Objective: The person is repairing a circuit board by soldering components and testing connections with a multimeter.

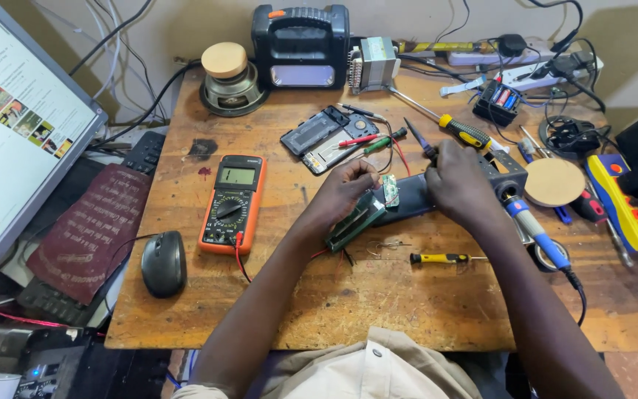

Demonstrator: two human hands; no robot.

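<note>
Head view, looking down on a wooden workbench. A dark oblong device lies near the bench's middle, between the two hands. A small green circuit board stands up at its left end; a second, longer green board slants off below it.

Left hand: fingers curled, tips pinched on the small board's edge. Right hand: closed over the device's right end, a thin dark pointed tool sticking up past the knuckles; whether the fingers actually grip the tool, cannot tell.

Just below the device, a small yellow-handled screwdriver. Right of it, a blue-handled soldering iron. Left, well apart, an orange multimeter, its red lead running under the left forearm. Further left, a black mouse. Behind the hands, an opened phone with probes across it.
</note>
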